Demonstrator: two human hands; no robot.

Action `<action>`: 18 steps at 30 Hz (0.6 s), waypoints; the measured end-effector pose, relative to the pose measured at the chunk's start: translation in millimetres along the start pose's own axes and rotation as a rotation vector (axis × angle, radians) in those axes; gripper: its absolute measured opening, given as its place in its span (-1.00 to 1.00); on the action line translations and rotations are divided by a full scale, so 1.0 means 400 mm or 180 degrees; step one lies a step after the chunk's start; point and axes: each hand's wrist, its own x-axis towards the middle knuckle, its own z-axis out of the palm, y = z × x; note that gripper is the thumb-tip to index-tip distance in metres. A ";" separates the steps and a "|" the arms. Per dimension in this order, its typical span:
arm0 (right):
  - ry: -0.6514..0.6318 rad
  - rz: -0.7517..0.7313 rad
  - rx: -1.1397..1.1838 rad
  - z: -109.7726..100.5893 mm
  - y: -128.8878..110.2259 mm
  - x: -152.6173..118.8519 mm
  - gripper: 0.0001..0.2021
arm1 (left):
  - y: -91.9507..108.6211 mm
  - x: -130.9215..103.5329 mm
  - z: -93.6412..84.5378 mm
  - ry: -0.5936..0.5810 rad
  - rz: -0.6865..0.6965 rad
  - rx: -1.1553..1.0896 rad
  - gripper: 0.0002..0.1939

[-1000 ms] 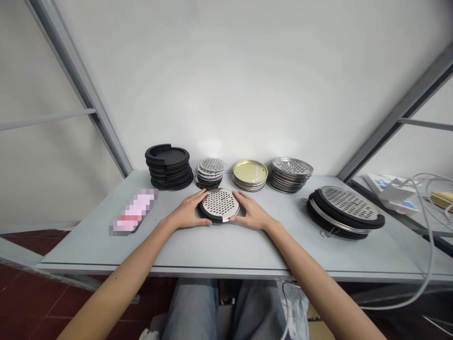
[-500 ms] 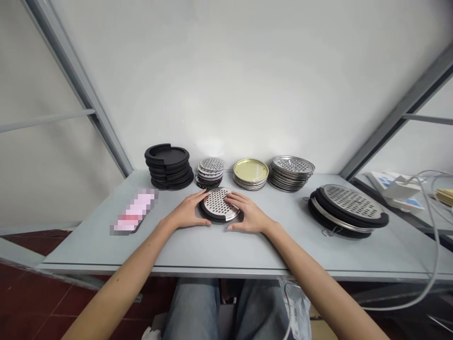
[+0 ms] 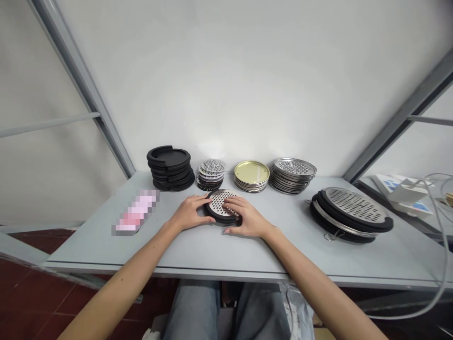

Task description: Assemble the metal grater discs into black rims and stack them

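A round perforated metal plate [image 3: 218, 204] sits in a black ring [image 3: 220, 219] on the grey table, between my hands. My left hand [image 3: 193, 212] is at its left side, fingertips on the rim, thumb near the front edge. From the right, my right hand [image 3: 244, 217] rests its fingers on the plate's top, with the thumb low in front. Both hands grip the ringed plate from its two sides. Behind it stand a stack of small patterned discs [image 3: 213, 166] and a stack of yellow-topped metal discs [image 3: 252, 172].
Black rings [image 3: 170, 158] are stacked at the back left, perforated metal discs [image 3: 295, 167] at the back right. Larger ringed plates [image 3: 354, 205] lie on the right. A blurred pink-screened item [image 3: 136, 212] lies left. A white cable [image 3: 439, 288] hangs at the right edge.
The black ring has turned under the plate, its raised part now more to the left. My right fingers have shifted slightly on the plate. The whole view has moved a little.
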 end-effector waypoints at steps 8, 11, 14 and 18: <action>0.1031 0.0090 -0.0557 -0.100 0.017 -0.018 -0.74 | -0.005 -0.007 0.006 -0.0045 -0.0071 0.0002 -0.23; 0.1951 0.0659 -0.1155 -0.273 0.063 -0.077 -0.76 | -0.002 -0.009 0.003 -0.0059 -0.0150 -0.0029 -0.24; 0.2383 0.2145 -0.1540 -0.466 0.120 -0.193 -0.72 | -0.001 -0.008 0.002 -0.0055 -0.0158 -0.0045 -0.25; 0.1922 0.3553 -0.1824 -0.603 0.189 -0.389 -0.74 | -0.004 -0.006 0.005 -0.0072 -0.0158 -0.0118 -0.26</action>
